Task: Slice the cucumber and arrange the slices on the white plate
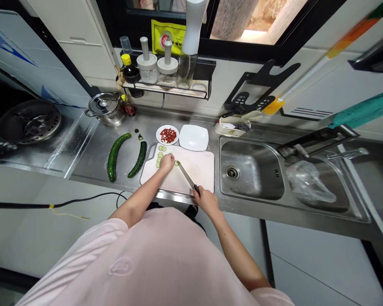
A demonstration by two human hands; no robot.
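Observation:
My right hand (206, 199) grips the black handle of a kitchen knife (187, 175), its blade pointing up and left over the white cutting board (198, 163). A pale green cucumber slice (177, 163) lies at the blade's tip. Just left of it, my left hand (167, 163) is closed with fingers bent over the board; what they hold, if anything, is hidden. Several cucumber slices (160, 155) lie beside that hand on the board's left part. Left of the board are a cut cucumber (138, 160) and a longer whole one (114, 157), with small dark end pieces (140, 137) above.
Behind the board stand a small plate of chopped red pieces (168, 135) and a white square dish (194, 137). The sink (252, 170) is at right, holding a plastic bag (309, 180) in its far basin. A lidded pot (106, 109) and a pan (28, 121) stand left.

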